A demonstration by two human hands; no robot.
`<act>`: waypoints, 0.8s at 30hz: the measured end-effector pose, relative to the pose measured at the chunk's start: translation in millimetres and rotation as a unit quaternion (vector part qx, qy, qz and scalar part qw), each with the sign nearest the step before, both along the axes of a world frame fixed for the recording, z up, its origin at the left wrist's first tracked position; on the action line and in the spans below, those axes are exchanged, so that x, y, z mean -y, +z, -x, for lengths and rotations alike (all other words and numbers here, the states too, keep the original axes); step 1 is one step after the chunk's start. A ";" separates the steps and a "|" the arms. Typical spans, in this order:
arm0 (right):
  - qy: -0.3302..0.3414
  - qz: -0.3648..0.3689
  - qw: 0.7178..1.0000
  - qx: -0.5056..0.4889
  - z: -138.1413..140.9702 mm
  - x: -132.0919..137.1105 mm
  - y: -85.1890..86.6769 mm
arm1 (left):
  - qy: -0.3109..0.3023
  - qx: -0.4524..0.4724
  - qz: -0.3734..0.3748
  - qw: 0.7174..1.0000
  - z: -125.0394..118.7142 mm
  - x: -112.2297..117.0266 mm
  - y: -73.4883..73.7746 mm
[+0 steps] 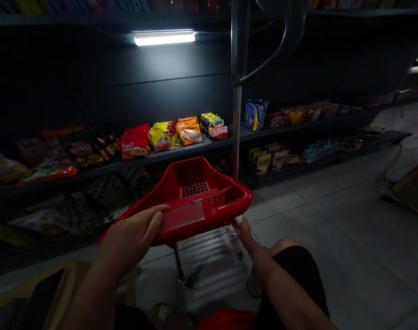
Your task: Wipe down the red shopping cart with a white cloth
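A red plastic shopping cart [225, 211] stands before me, tilted in my view, with a clear panel [183, 215] set in its handle bar. My left hand [136, 236] is closed over the left part of that handle, thumb on top. Under the cart's right corner, my right hand [243, 233] grips low at its underside or leg; the fingers are partly hidden. Through the mesh basket [195, 188] a grid bottom shows. A metal leg with a caster [184, 278] reaches the floor below.
Dark shelves hold red [135, 142], yellow [163, 136] and orange noodle packs [189, 130], with other snack bags to both sides. A metal post [236, 128] rises just behind the cart. A tan box-like object [69, 284] sits at lower left. Pale tiles [332, 229] cover the floor.
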State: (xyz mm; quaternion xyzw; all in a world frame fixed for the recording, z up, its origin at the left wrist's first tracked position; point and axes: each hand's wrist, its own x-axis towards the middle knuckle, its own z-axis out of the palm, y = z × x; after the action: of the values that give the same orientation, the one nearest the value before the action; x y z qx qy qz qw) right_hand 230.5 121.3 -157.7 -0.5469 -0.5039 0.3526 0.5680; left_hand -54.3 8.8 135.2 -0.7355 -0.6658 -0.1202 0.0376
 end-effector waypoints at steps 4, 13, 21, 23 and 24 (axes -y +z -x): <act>0.035 0.016 0.998 -0.049 5.3 1.7 21.9 | -0.013 0.003 -0.007 1.000 24.7 0.5 -3.7; 0.125 -0.094 0.965 -0.210 -13.3 38.2 178.8 | -0.029 0.018 0.002 0.999 62.4 9.1 -3.0; 0.281 -0.065 0.950 -0.119 14.7 3.2 225.9 | -0.049 0.038 0.016 0.998 87.3 1.5 3.8; 0.301 -0.060 0.943 -0.129 21.9 6.4 224.2 | -0.045 0.053 0.020 0.997 96.6 0.7 5.8; 0.300 -0.065 0.943 -0.132 26.4 10.0 225.3 | -0.047 0.060 0.021 0.997 101.4 0.6 6.5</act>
State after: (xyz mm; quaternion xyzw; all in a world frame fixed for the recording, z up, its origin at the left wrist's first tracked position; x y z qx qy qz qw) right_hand 204.1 111.2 67.5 -0.2812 -0.5868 0.5419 0.5319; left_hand -155.7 8.2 141.7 -0.7581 -0.6338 -0.1520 -0.0241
